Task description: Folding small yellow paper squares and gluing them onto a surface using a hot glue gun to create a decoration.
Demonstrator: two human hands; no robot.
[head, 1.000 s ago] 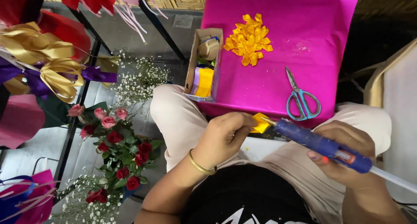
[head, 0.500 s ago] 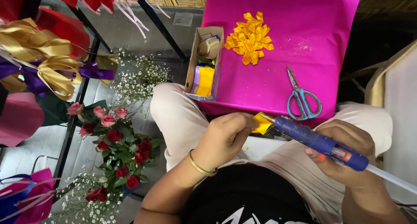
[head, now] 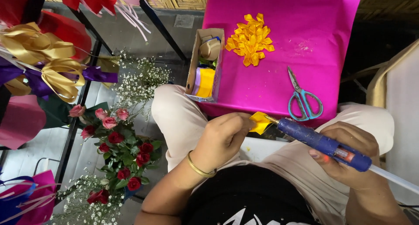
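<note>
Two hands work close together over the person's lap. The left hand (head: pixel 222 137) is pinched shut on a small folded piece of yellow ribbon (head: pixel 260 122), with the fingertips closed tight around its near edge. The right hand (head: pixel 349 157) is wrapped all the way around a blue glue gun (head: pixel 323 144), and the gun's thin metal tip touches the yellow ribbon piece right beside the left fingertips.

Just past the pinched ribbon lies a bright pink sheet of paper (head: pixel 301 41). On it, a little beyond the glue gun, rest teal-handled scissors (head: pixel 303 98). Farther out from the left hand's pinch sits a pile of folded yellow ribbon petals (head: pixel 249 38). A narrow brown cardboard box (head: pixel 205 63) with ribbon rolls inside stands at the pink sheet's edge, just beyond the left hand.

Well off to the left of the left hand stands a bunch of red and pink roses (head: pixel 118 146) with small white flowers around it. Farther off that way hang shiny gold ribbon bows (head: pixel 48 59).
</note>
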